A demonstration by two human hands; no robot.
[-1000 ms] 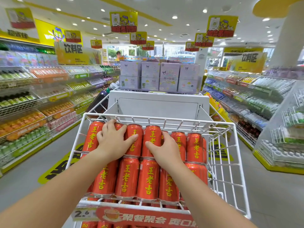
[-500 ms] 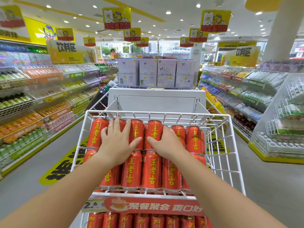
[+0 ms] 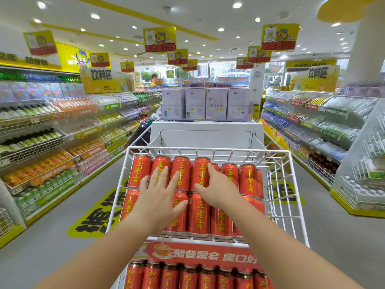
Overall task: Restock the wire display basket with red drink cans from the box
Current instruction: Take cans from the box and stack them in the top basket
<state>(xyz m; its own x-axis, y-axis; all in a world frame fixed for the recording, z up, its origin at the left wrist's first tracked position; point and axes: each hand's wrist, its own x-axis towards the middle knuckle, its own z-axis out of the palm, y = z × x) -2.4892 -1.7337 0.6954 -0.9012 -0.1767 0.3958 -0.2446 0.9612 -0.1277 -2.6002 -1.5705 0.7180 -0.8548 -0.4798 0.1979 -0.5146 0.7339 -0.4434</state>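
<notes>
Both hands lie flat, fingers spread, on the red cans (image 3: pixel 181 174) in the wire basket (image 3: pixel 279 184): left hand (image 3: pixel 160 197), right hand (image 3: pixel 216 190); neither grip holds anything.

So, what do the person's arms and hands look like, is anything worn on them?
Both forearms are bare as far as the picture shows: no sleeves there. The left hand and right hand have no gloves, rings, watch or bracelet. The nails look short and unpainted.

Grey floor (image 3: pixel 52 243), stocked shelves (image 3: pixel 52 130) both sides, ceiling spotlights (image 3: pixel 237 5).
</notes>
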